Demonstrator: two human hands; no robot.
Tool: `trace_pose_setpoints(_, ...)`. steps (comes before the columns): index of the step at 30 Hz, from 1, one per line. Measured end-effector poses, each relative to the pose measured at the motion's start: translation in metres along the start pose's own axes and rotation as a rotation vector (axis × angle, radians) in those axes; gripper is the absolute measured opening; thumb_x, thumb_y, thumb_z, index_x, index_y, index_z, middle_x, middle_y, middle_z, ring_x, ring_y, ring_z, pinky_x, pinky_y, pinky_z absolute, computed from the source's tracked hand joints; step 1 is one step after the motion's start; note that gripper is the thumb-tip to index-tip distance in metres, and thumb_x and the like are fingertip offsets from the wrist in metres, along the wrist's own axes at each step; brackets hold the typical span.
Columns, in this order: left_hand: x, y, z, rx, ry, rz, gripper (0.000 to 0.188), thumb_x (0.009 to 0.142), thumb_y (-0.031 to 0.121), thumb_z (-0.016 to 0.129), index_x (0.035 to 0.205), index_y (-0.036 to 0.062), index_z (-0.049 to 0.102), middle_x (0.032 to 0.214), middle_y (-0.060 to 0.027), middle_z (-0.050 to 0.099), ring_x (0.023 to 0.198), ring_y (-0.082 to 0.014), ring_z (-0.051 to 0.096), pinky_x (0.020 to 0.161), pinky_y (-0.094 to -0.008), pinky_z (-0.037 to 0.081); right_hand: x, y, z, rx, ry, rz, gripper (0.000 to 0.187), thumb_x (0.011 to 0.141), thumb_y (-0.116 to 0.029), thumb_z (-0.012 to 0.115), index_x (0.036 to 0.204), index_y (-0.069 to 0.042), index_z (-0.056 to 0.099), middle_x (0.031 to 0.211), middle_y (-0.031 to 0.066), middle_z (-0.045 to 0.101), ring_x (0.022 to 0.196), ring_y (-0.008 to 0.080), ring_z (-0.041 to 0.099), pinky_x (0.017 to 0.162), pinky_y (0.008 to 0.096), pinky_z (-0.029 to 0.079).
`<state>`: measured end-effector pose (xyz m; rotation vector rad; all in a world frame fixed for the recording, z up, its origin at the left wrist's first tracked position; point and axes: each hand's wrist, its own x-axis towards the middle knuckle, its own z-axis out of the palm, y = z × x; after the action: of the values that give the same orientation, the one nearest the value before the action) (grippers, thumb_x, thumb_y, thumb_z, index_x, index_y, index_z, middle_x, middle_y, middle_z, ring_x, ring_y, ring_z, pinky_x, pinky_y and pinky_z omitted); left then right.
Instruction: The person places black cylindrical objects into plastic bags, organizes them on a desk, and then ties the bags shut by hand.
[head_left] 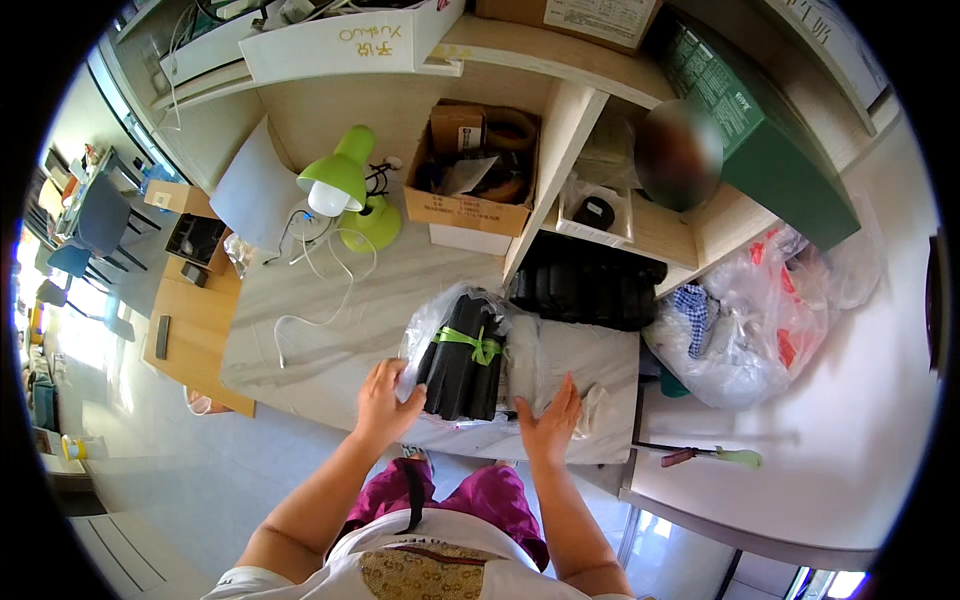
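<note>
A bundle of black rolled or folded plastic tied with a bright green ribbon lies on the marble-patterned tabletop, partly inside a clear plastic bag. At the bag's lower left edge is my left hand, its fingers and thumb closed on the film beside the bundle. My right hand is open to the right of the bundle, fingers and thumb apart, holding nothing. Just beyond its fingertips lies another translucent wrapped piece. Crumpled pale material lies to the right of this hand.
Behind are a green desk lamp, a white cable and a cardboard box of tape rolls. Black packages sit under the shelf. Plastic bags and a green-handled tool are on the right-hand surface. A green box juts from the shelf.
</note>
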<state>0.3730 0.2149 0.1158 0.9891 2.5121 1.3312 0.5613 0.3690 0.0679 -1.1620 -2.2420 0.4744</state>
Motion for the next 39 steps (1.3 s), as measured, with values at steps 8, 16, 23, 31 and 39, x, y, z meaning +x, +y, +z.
trace_pose_setpoints(8,0.086,0.056,0.0,-0.923,-0.155,-0.455,0.029,0.093,0.025,0.049,0.078,0.0017,0.055,0.056,-0.0002,0.047,0.051,-0.01,0.042,0.05,-0.0272,0.036,0.079,-0.039,-0.042,0.949,-0.321,0.573,0.027,0.089,-0.027,0.056,0.082,-0.001,0.058,0.051,-0.0023,0.042,0.047,0.0097,0.038,0.048,0.0269,0.033)
trace_pose_setpoints(16,0.082,0.061,-0.024,-0.868,-0.114,-0.559,0.026,0.094,0.027,0.049,0.084,0.0028,0.052,0.054,0.0033,0.036,0.043,-0.0075,0.031,0.04,-0.0237,0.026,0.1,-0.034,-0.074,1.061,-0.222,0.639,0.027,0.091,-0.026,0.054,0.088,0.0,0.06,0.054,-0.0031,0.041,0.045,0.0066,0.035,0.043,0.0238,0.032)
trace_pose_setpoints(23,0.076,0.039,-0.014,-0.654,-0.092,-0.517,0.029,0.091,0.028,0.053,0.078,0.0022,0.058,0.055,0.001,0.045,0.044,-0.0096,0.038,0.042,-0.0249,0.032,0.104,-0.016,-0.069,1.068,-0.302,0.623,0.025,0.09,-0.023,0.056,0.088,0.002,0.062,0.058,0.0013,0.052,0.048,0.0097,0.048,0.047,0.023,0.038)
trace_pose_setpoints(31,0.072,0.122,0.021,0.297,0.26,0.316,0.016,0.076,0.015,0.068,0.082,0.0025,0.06,0.081,-0.0126,0.059,0.078,-0.0302,0.057,0.069,-0.0392,0.044,0.124,0.053,-0.053,0.915,-0.245,0.628,0.023,0.084,-0.024,0.065,0.084,-0.001,0.063,0.069,0.0041,0.061,0.059,0.0115,0.057,0.055,0.0234,0.045)
trace_pose_setpoints(39,0.097,0.154,0.234,-1.115,-0.439,-0.34,0.035,0.092,0.006,0.048,0.127,0.0061,0.046,0.124,-0.0063,0.053,0.112,-0.0203,0.051,0.094,-0.0328,0.038,0.218,0.151,0.007,1.675,0.315,0.862,0.037,0.087,-0.002,0.055,0.123,0.005,0.045,0.113,0.0143,0.053,0.104,0.0227,0.055,0.092,0.0354,0.045)
